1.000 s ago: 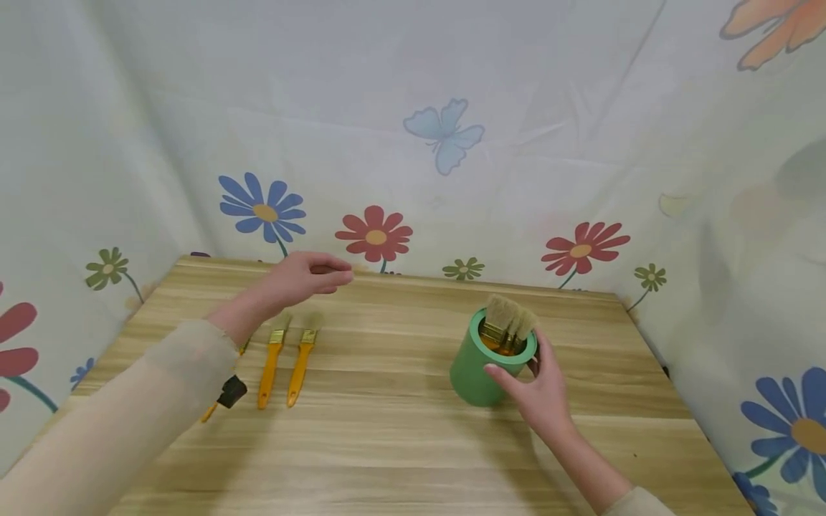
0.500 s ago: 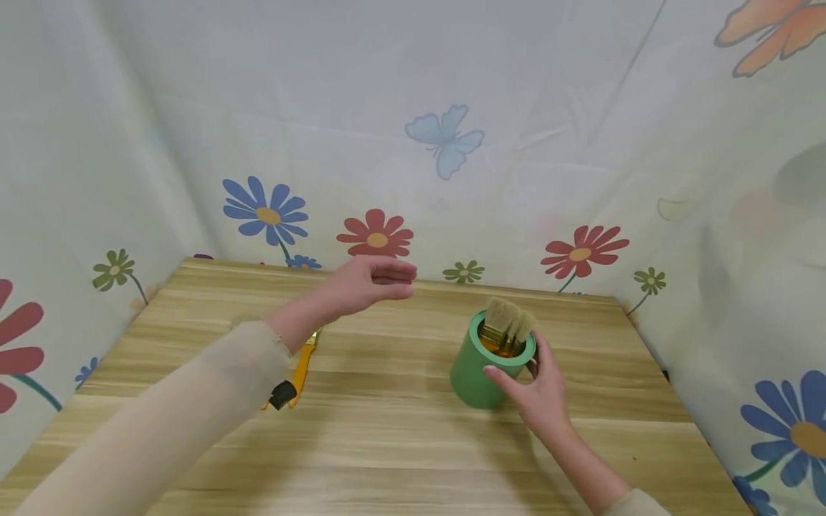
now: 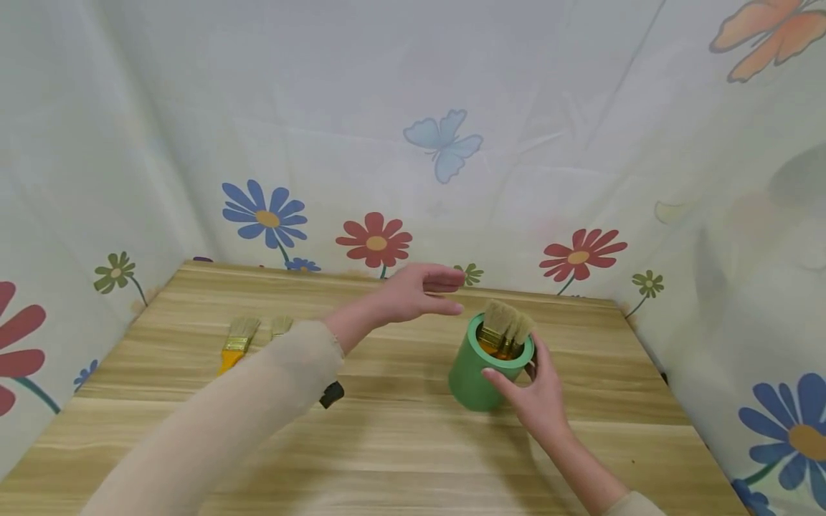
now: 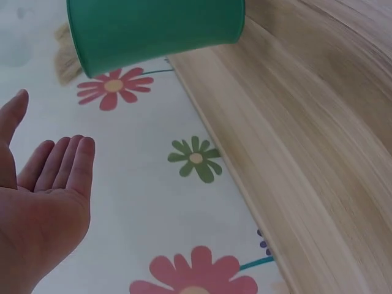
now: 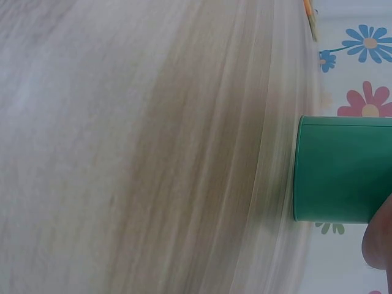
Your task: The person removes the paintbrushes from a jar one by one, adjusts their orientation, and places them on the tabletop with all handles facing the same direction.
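A green can (image 3: 477, 380) stands on the wooden table, right of the middle in the head view. Paintbrushes (image 3: 500, 319) lean in it, pale bristles up; their handles are mostly hidden inside. My right hand (image 3: 540, 398) grips the can's upper right side, thumb on the near wall and fingers behind. To the can's upper left, my left hand (image 3: 422, 292) hovers above the table with extended fingers and nothing in it. The left wrist view shows its palm and separated thumb, apart from the can (image 4: 156, 30).
On the left of the table (image 3: 413, 459) lie a paintbrush (image 3: 237, 342) and another paintbrush (image 3: 282, 325), both partly hidden by the left sleeve (image 3: 258, 408). A flower-printed cloth (image 3: 310, 129) hangs behind and beside the table.
My left hand has moved right, from above the loose paintbrushes toward the can, with thumb and fingers spreading apart. The right hand and can stay in place.
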`<state>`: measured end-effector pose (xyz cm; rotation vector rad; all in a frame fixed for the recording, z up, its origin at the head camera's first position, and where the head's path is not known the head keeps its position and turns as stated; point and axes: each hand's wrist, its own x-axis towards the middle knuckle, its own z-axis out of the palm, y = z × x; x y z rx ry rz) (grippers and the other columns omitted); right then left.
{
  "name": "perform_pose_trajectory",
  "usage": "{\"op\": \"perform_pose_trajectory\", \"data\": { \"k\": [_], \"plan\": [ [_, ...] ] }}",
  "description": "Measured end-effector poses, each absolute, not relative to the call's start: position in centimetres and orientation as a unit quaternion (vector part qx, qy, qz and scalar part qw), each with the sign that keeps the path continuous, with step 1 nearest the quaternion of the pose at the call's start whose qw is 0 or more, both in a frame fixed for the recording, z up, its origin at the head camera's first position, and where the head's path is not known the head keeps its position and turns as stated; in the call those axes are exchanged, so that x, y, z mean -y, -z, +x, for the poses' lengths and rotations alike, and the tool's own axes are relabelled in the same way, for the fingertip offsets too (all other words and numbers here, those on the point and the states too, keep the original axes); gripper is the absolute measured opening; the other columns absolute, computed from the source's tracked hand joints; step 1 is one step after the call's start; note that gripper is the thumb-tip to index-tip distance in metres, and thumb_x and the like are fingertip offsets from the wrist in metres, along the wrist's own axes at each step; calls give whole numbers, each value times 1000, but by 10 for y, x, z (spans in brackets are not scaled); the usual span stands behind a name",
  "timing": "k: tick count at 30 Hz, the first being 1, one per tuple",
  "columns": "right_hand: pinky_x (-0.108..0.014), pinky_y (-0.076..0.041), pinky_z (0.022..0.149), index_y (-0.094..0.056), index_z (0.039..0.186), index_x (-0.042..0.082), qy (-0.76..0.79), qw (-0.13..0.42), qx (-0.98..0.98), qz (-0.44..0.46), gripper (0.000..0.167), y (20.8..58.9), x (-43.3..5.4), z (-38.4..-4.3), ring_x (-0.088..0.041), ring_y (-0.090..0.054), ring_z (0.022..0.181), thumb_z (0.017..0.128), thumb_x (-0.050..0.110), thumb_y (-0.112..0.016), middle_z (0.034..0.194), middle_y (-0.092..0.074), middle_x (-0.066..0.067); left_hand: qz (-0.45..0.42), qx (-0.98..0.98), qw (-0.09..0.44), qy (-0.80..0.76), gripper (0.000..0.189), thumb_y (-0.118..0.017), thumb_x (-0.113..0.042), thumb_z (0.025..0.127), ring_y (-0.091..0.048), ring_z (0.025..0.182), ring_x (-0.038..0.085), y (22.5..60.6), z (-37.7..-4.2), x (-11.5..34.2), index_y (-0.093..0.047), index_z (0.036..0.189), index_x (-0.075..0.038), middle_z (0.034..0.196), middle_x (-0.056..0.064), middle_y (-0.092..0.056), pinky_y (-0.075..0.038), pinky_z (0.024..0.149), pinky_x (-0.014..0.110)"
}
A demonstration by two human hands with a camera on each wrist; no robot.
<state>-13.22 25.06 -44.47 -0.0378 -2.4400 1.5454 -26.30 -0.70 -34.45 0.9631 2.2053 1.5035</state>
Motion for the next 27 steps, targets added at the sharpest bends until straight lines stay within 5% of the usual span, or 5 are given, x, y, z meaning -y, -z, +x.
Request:
{"op": "perform_pose_trajectory", "data": {
  "k": [18,27],
  "plan": [
    [-54,-35,126,-30,166,9,-526,130,840,-13,100,445,-251,-133,-34,-44,151,89,30,-91,163,-43,-13,360,-773,157,-498,68,-82,-22,97,-57,143,24,346,-259,-34,-53,156,-6,157,12,-57,-50,114,32],
    [-53,-35,126,-29,166,8,-520,130,844,-16,102,446,-250,-134,-35,-44,151,89,31,-91,163,-43,-14,370,-792,133,-467,56,-82,-22,98,-63,136,23,351,-260,-44,-63,148,-8,147,10,-66,-53,110,29]
  ]
}}
